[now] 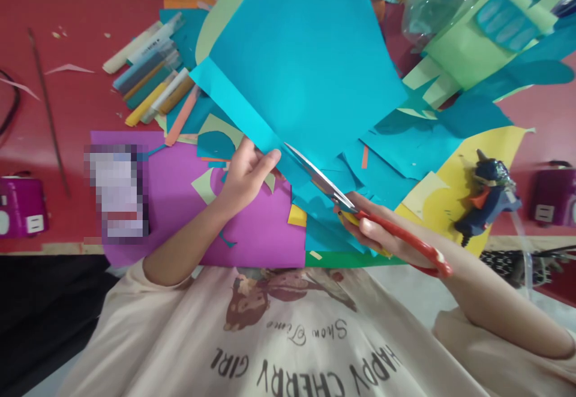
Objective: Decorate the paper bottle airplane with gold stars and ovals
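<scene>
Your left hand (252, 172) pinches the low edge of the big blue sheet (306, 61), with the thumb on top and the fingers mostly hidden below. You hold it close to the scissors (330, 188), which probably stops the thin paper from flopping or sliding away from the blades. A narrow, brighter strip (238, 106) runs from your pinch up to the sheet's left corner. I cannot tell if it is bent or cut loose.

Your right hand (378, 232) is wrapped around the scissors, and the red handles poke back over your wrist. The tip points up and left, lying along the strip, maybe so the blades follow that line. I cannot tell which fingers sit in the loops.

The blue sheet is in front of you, above a pile of paper bits, tilted so one corner points your way. That likely brings its edge within easy reach of both hands.

A purple sheet (256, 241) lies under your left arm. The markers (153, 73) lie in a bunch at the far left, and the glue gun (488, 199) rests on yellow paper (499, 145) at the right, perhaps to be out of your way.
</scene>
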A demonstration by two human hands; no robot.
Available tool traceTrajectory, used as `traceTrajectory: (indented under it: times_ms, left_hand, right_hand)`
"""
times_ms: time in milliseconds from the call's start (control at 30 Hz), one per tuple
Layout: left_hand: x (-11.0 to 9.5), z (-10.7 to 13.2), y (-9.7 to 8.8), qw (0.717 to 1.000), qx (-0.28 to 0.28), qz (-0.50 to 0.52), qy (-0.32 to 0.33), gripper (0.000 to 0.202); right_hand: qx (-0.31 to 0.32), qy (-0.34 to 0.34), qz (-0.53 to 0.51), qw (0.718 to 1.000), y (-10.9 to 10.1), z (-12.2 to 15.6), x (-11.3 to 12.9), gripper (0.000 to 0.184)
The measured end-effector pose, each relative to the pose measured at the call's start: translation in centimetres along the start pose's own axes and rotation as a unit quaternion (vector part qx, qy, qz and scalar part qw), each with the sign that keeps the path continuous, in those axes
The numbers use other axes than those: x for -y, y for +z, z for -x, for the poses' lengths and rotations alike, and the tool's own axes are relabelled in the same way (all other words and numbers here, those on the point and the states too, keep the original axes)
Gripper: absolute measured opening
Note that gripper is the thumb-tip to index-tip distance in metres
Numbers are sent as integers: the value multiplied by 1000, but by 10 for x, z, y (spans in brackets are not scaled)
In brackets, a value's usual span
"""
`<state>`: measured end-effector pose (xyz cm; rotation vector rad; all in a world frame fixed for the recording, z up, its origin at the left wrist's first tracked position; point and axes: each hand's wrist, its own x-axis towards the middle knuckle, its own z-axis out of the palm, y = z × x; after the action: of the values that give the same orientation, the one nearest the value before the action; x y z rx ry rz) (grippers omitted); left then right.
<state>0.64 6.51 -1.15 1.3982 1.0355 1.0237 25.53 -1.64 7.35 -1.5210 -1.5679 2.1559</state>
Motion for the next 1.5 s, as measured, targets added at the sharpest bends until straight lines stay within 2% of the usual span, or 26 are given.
traceTrajectory:
  times_ms: [133,233,367,633,833,1033,1267,1367,1500]
  left_hand:
    - [-8,2,1,995,62,62,-44,47]
    - [-11,2,3,994,65,70,-52,49]
    - [-12,3,5,993,73,67,-58,52]
    - [-11,2,4,992,86,58,-70,56]
    - [-13,1,3,993,83,53,-68,58]
    - [-14,1,4,993,80,61,-57,56]
    - [-16,1,5,993,81,61,-57,55]
    - [-15,0,5,995,85,45,-39,53]
    - [-9,-2,6,998,55,18,9,51]
  right_hand:
    - [-9,4,-18,1000,3,-1,2,66]
    - [-27,19,-23,999,5,-4,2,71]
    - [-19,32,-37,999,6,-7,-1,74]
    - [-15,0,-58,998,6,-10,-1,66]
    - [-24,3,-45,999,6,-9,1,73]
    - [-33,-37,-42,998,6,-12,-9,66]
    - [-50,-42,-31,997,7,-12,-11,65]
    - [-54,-36,-30,997,7,-12,-10,64]
    - [-73,-29,-9,997,8,-10,-6,65]
